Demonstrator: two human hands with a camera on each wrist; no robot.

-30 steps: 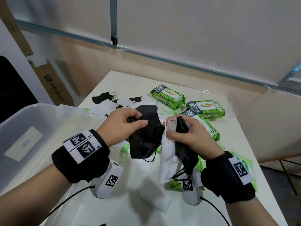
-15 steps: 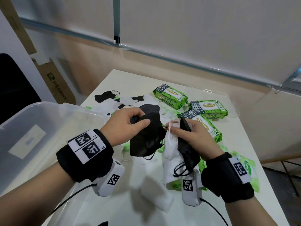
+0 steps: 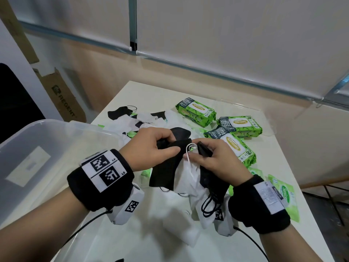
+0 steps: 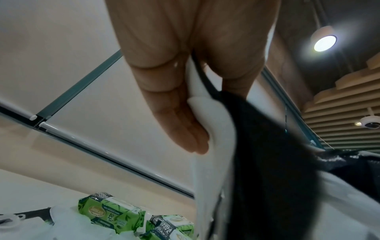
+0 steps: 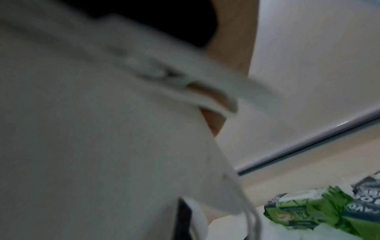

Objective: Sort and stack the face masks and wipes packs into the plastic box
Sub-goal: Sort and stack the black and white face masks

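Both hands meet over the middle of the white table [image 3: 132, 241]. My left hand [image 3: 151, 146] pinches a black face mask [image 3: 166, 171] that hangs down from thumb and fingers; the left wrist view shows my fingers [image 4: 185, 129] against a white mask [image 4: 209, 146] with the black mask [image 4: 267, 146] beside it. My right hand [image 3: 211, 159] grips a white mask [image 3: 188, 178] and a second black mask [image 3: 209, 178], ear loops dangling. The white mask [image 5: 102, 129] fills the blurred right wrist view. The clear plastic box [image 3: 56, 129] stands at left.
More black and white masks [image 3: 143, 118] lie in a heap behind the hands. Green wipes packs [image 3: 196, 111] [image 3: 239, 124] [image 3: 234, 148] sit at the back right, flat green pouches [image 3: 283, 193] at the right edge. A cardboard box [image 3: 64, 95] leans by the wall.
The hands have drawn closer together and the masks have shifted in the grip. The white mask's ear loop now stands up between the two hands.
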